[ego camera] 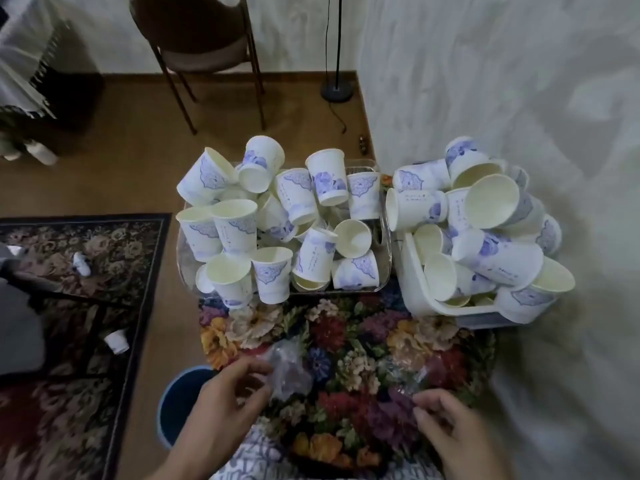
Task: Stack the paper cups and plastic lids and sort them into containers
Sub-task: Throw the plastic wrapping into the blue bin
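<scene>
Several white paper cups with blue prints lie jumbled in a clear tray (383,216) at the middle and in a white basket (414,289) at the right. On the floral cloth (346,327) in front, my left hand (228,396) pinches a crumpled clear plastic piece (289,368) at its left side. My right hand (450,427) touches another clear plastic piece (412,379) with its fingertips. The blur hides whether these plastic pieces are lids or wrap.
A blue bucket (176,400) stands on the floor by my left wrist. Two stray cups (81,263) (117,341) lie on the dark patterned rug at the left. A chair (207,53) and a lamp stand (336,88) are behind, with a wall at the right.
</scene>
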